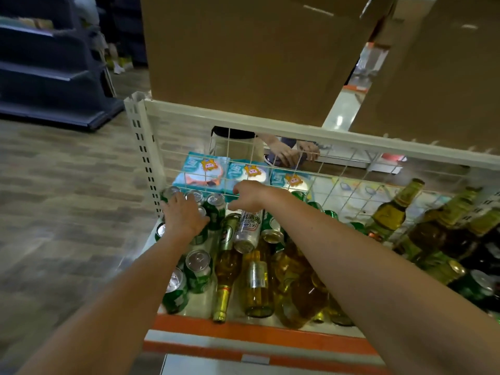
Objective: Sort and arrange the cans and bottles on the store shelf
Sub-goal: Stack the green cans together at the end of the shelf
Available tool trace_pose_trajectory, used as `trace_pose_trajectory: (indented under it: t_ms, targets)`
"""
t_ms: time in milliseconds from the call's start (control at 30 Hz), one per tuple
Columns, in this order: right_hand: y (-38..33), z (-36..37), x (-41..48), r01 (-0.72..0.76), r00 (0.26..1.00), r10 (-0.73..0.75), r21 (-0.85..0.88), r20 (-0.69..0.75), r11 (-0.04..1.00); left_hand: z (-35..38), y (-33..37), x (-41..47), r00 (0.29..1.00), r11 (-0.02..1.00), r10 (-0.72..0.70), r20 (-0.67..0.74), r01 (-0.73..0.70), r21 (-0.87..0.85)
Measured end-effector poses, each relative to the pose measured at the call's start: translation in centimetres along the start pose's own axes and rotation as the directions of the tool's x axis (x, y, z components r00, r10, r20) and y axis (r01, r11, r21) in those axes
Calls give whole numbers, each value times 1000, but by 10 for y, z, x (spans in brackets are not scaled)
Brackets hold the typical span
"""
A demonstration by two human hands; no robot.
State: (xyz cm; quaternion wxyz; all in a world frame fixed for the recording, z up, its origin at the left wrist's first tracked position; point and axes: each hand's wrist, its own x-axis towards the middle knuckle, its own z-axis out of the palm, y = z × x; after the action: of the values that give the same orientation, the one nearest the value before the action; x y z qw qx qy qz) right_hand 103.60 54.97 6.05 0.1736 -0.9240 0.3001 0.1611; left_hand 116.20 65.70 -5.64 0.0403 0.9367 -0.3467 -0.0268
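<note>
On the store shelf (257, 336), beer bottles (257, 288) lie jumbled along the front edge while upright green cans (216, 207) pack the back-left corner against the wire grid (338, 190), seemingly steadied by the left hand (184, 216), fingers flat and spread; the right hand (250, 196) curls over a toppled silver can (247, 231), grip unclear.

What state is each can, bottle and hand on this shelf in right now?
green corner cans: upright
silver can: on its side
yellow bottles: lying flat
green bottles: leaning against wire grid
left hand: flat on green corner cans
right hand: fingers curled, grip unclear
</note>
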Motion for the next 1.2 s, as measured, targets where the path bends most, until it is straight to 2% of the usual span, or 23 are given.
trace_pose_trajectory:
  t_ms: [167,267,433,633,733,867,1000,1200]
  targets:
    - [12,-26,-28,-30,995,24,-61,-100,998,-62,33,6,986,947,167,-19,-166,-277]
    - [35,-46,-60,-90,982,82,-41,-170,995,-99,69,-1,950,889,304,-72,-310,-337]
    - [107,-67,-130,-201,944,189,-16,-270,979,-156,153,-42,844,806,523,-122,-536,-252]
    - [209,-60,-247,-351,862,382,151,-333,924,-190,280,-125,726,717,687,-5,-679,-158]
    - [262,-48,-314,-407,826,451,195,-338,892,-189,348,-182,643,642,765,26,-760,-99]
    - [332,-26,-410,-403,784,492,294,-379,867,-179,435,-262,557,558,828,65,-830,-1]
    - [393,8,-505,-473,728,580,345,-364,811,-166,517,-340,445,446,895,39,-895,-11]
    - [476,58,-622,-595,602,728,423,-328,683,-147,628,-449,292,293,955,45,-956,-20]
